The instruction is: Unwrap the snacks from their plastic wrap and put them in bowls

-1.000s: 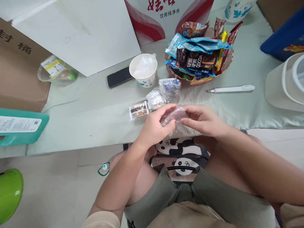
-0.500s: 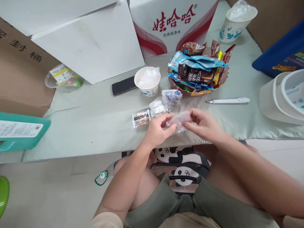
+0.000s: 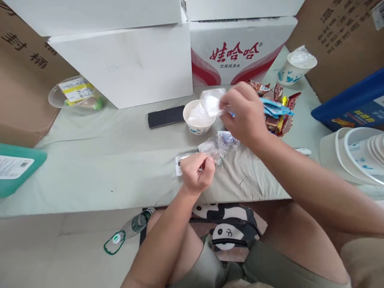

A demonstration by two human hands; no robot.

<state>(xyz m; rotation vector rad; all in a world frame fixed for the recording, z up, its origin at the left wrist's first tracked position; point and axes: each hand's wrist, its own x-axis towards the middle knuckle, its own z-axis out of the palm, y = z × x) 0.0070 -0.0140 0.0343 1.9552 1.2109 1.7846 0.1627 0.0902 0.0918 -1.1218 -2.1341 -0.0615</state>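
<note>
Over the paper cup (image 3: pixel 199 129), my right hand (image 3: pixel 244 112) pinches a clear plastic bag (image 3: pixel 212 102). Crumpled clear plastic fills that cup, and the held bag overlaps its right rim. My left hand (image 3: pixel 197 172) is closed with the thumb against the curled fingers; whatever may be inside is hidden. Just beyond it lie a crumpled clear wrapper (image 3: pixel 211 148) and a blue-printed wrapped packet (image 3: pixel 227 137). Another wrapped snack (image 3: pixel 179 165) is partly covered by my left hand. Behind my right hand, the basket's snack packets (image 3: pixel 277 107) show only in part.
A black phone (image 3: pixel 166 117) lies left of the cup. White boxes (image 3: pixel 126 68) stand along the back. At the right are a second paper cup (image 3: pixel 292 72), a blue container (image 3: pixel 351 104), white tubs (image 3: pixel 334 156) and a white-handled knife (image 3: pixel 303 151). A plastic bottle (image 3: pixel 139 222) lies below the table edge.
My right hand has moved up and away from my left, carrying the clear plastic to the cup. My left hand has let go of the plastic and curled closed. The view has shifted.
</note>
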